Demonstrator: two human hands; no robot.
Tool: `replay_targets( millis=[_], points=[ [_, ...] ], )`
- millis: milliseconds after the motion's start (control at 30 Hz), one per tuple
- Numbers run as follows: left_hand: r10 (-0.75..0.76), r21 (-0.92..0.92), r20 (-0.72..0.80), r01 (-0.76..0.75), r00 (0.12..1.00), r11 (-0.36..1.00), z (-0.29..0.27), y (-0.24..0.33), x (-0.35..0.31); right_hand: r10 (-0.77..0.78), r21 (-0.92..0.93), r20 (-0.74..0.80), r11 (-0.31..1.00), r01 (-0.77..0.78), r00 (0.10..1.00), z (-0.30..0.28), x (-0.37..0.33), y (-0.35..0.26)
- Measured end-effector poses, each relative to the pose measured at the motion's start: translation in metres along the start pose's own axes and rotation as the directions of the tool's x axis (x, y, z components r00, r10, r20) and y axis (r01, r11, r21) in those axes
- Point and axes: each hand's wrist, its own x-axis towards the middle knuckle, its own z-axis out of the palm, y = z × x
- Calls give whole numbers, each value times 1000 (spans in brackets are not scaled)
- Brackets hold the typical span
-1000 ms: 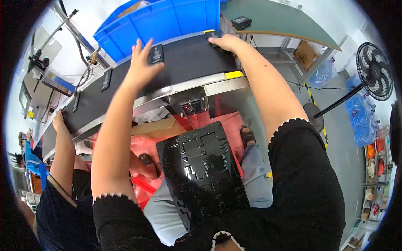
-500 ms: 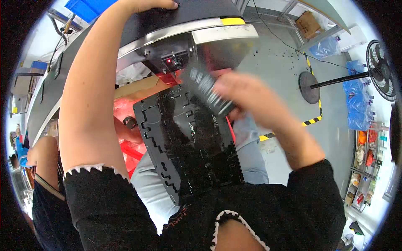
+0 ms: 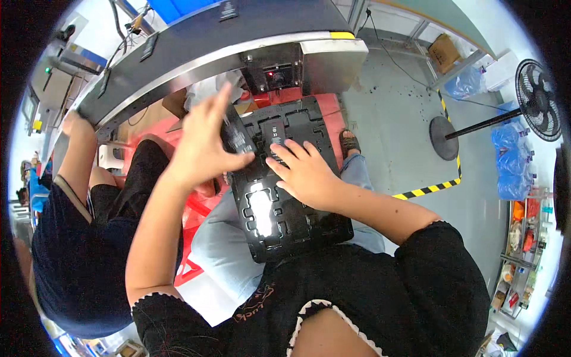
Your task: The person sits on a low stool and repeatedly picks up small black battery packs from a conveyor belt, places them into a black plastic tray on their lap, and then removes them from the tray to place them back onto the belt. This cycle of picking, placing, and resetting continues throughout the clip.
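Observation:
A black moulded plastic tray (image 3: pixel 318 229) with shaped recesses rests across my lap. My left hand (image 3: pixel 205 140), a little blurred, is over the tray's far left part, with a flat black battery (image 3: pixel 238 132) tilted between its thumb and fingers. Another flat black battery (image 3: pixel 274 129) with white print lies at the tray's far middle. My right hand (image 3: pixel 309 175) is spread over it, fingertips touching its near end. The palm hides part of the tray.
Ahead runs a dark conveyor belt (image 3: pixel 193 37) carrying several flat black pieces. Below its metal edge sits a control box (image 3: pixel 276 77) with a red light. A co-worker's hand (image 3: pixel 77 125) is at the belt's left side. A black fan (image 3: pixel 538 98) stands at the right.
My left hand has come back from the belt to the tray with a battery. My right hand, which held a battery in motion, now lies spread over one on the tray. The view has shifted.

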Motion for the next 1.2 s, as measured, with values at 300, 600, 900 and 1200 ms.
replay_targets(
  millis=[300, 600, 900, 1200],
  points=[
    [57, -72, 216, -42, 975, 996, 70, -34, -49, -76, 206, 21, 976, 70, 997, -1, 16, 36],
    [177, -43, 264, -172, 948, 984, 81, -31, -60, 295, 212, -587, 955, -209, 754, -94, 193, 187],
    [21, 191, 434, -115, 901, 975, 67, -5, -32, 705, -1, -31, 709, -705, 709, -97, 273, 306],
    [357, -16, 140, -358, 924, 934, 17, -16, 25, 596, 793, -3, 491, -362, 803, -135, 127, 196]
  ],
)
